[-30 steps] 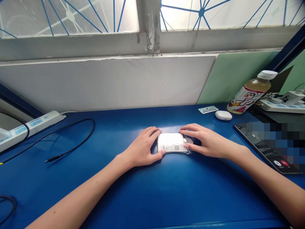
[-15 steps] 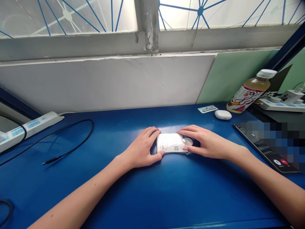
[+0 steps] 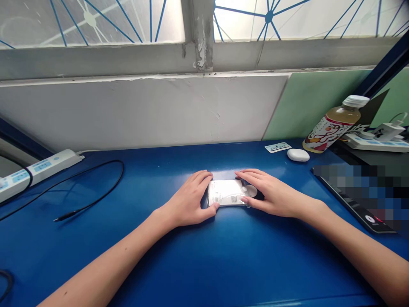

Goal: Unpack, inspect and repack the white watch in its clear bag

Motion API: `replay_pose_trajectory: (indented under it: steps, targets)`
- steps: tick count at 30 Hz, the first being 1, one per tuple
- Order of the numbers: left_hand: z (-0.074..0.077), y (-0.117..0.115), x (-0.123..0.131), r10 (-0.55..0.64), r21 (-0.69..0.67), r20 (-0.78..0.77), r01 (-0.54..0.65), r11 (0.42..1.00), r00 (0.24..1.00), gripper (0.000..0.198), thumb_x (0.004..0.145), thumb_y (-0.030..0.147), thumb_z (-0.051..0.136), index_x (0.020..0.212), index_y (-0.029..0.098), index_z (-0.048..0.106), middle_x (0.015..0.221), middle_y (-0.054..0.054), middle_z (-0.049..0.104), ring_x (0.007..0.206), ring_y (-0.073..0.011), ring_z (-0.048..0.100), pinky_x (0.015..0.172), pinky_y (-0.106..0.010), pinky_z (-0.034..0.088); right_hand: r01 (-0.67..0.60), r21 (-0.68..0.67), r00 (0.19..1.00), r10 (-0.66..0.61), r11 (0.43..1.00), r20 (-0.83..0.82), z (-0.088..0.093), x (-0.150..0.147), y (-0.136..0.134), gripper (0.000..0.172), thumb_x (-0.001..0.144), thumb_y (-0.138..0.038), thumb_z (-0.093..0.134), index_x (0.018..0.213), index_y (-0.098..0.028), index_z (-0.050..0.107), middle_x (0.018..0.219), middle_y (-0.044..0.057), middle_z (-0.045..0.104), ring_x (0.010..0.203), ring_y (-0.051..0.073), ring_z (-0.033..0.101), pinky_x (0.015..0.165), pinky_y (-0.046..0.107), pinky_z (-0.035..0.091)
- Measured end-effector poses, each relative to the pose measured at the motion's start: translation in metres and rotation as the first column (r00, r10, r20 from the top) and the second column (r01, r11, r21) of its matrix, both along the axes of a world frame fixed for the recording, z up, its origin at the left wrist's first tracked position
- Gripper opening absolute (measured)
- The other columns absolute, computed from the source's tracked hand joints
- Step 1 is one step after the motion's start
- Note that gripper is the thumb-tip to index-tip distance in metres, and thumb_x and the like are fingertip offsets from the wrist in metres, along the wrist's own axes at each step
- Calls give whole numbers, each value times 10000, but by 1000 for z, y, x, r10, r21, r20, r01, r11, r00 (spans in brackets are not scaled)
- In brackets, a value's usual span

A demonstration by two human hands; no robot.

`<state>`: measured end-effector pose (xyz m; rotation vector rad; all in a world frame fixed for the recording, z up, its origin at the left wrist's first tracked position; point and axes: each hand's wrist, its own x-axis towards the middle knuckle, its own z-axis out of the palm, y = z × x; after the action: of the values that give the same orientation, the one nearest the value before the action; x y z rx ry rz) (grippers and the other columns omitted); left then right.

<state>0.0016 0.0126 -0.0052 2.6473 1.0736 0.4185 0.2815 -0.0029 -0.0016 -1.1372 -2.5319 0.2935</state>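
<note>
Packet (image 3: pixel 225 192) inside far edge of desk (image 3: pixel 204 264): left hand (image 3: pixel 189 201), right hand (image 3: pixel 274 192) at ends; fingers apart from thumbs, clamping unclear. Uneven push risks skew.

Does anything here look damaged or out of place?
Yes: the window's central post has flaking, patchy paint, so it looks worn. The drink bottle at right appears to lean, though lens distortion may explain that.

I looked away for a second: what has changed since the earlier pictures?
The right hand has shifted slightly left, reaching a little farther over the package. Neither hand visibly took up or released anything. The left hand stays at the package's left end; bottle, white case and phone look unmoved.
</note>
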Motion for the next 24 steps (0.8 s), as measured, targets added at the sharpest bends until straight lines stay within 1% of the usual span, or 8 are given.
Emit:
replay_pose_trajectory:
  steps: [3,6,8,13,16,18,21,24]
  targets:
    - [-1,0,-1,2,-2,2,-2,1000,1000,655,862,436,613,1401,98,456,1467,-209,468,1406,-361,387,1143,-526,388,14,21,999,-14,1000,32,1,2,1,627,917,-495,593,1429,-143,506,1385,180,605,1307,356,526,1037,541,496]
    - [-1,0,-1,3,4,20,-3,1000,1000,644,851,425,629,1396,124,466,1461,-196,479,1402,-362,393,1145,-533,382,17,42,999,-18,999,29,2,4,2,599,893,-509,622,1376,-159,568,1338,180,638,1279,369,551,1021,551,504]
    - [-1,1,0,1,5,26,-1,1000,1000,645,844,422,637,1393,127,470,1457,-196,482,1400,-367,393,1146,-538,375,20,45,1000,-21,999,18,2,3,1,620,884,-515,630,1387,-161,555,1343,180,634,1278,370,551,1023,551,501]
    - [0,1,1,1,-3,7,-1,1000,1000,641,867,427,613,1403,108,464,1454,-197,479,1391,-363,399,1153,-521,362,42,25,999,-42,999,20,0,-4,-4,731,903,-525,594,1497,-146,396,1455,190,538,1327,349,511,1052,533,479]
    - [2,0,2,-2,-9,-21,2,1000,1000,656,914,454,559,1438,85,424,1479,-220,447,1400,-369,383,1144,-541,358,54,-2,998,-54,999,17,-3,-10,-8,722,945,-481,539,1531,-122,314,1428,205,559,1312,336,529,1045,521,483]
    - [3,-1,2,-5,-9,-23,5,1000,1000,663,937,493,526,1457,99,410,1486,-223,439,1403,-379,374,1134,-560,359,55,-20,998,-55,998,-6,-5,-14,-10,751,965,-444,512,1573,-140,193,1396,195,590,1291,334,550,1014,524,502]
    - [3,-1,3,-9,-3,-6,9,1000,1000,603,931,498,538,1416,144,477,1443,-200,484,1374,-380,408,1116,-555,381,55,-28,997,-56,998,-44,-8,-16,-12,777,985,-394,474,1597,-181,46,1392,181,599,1294,332,551,999,535,507]
    - [2,0,4,-7,4,5,7,1000,1000,568,902,475,581,1371,159,523,1410,-185,505,1355,-368,432,1107,-529,401,77,-8,995,-78,997,-61,-8,-16,-12,724,999,-325,422,1596,-193,35,1407,174,591,1314,321,540,1011,538,502]
